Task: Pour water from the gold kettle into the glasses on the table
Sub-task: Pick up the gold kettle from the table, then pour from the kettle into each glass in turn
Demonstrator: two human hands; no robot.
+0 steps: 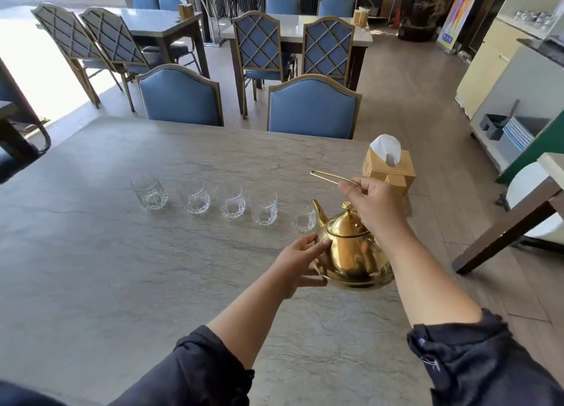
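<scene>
The gold kettle (354, 253) is lifted above the grey stone table (122, 268), its spout aimed left and away from me. My right hand (374, 206) grips the thin wire handle above the lid. My left hand (300, 260) presses against the kettle's left side and base. Several clear cut glasses stand in a row across the table, from the leftmost glass (149, 192) to the rightmost glass (305, 221), which sits just beyond the spout and is partly hidden by it. I cannot tell whether any glass holds water.
A wooden tissue box (389, 169) stands at the table's right edge behind my right hand. Two blue chairs (312, 109) are pushed to the far side. A dark table corner (518, 210) juts in on the right.
</scene>
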